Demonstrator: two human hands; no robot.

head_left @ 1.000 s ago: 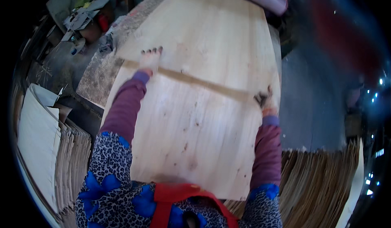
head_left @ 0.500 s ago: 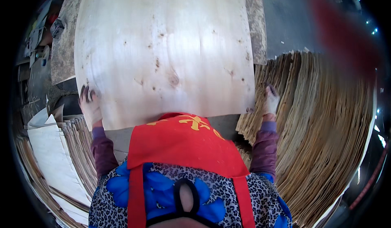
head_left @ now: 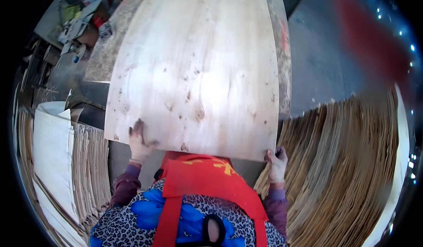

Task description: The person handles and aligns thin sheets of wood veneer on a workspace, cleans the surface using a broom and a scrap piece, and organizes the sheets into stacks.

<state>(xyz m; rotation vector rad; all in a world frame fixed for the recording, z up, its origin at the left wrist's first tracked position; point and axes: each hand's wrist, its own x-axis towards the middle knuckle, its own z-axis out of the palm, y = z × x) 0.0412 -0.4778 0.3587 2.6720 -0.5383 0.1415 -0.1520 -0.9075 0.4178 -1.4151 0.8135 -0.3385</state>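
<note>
A pale wood veneer sheet point(head_left: 198, 84), marked with brown knots, lies flat in front of me on a board; its near edge reaches my red apron point(head_left: 211, 178). My left hand point(head_left: 140, 147) is at that near edge, toward the left corner, its fingers and thumb spread and darkened at the tips. At the near right corner, my right hand point(head_left: 276, 165) has its thumb and fingers bent and closed on the sheet's edge. Both hands look partly covered by light gloves.
Tightly packed veneer sheets point(head_left: 339, 167) stand on edge at my right. Another such stack point(head_left: 90, 163) stands at my left, with a white sheet point(head_left: 53, 154) beside it. The stained board point(head_left: 103, 66) sticks out beneath the veneer. Clutter point(head_left: 83, 31) fills the far left.
My left hand has gone from the sheet's left side to its near edge. My right hand, previously beside the sheet, now grips its near right corner. The view has shifted.
</note>
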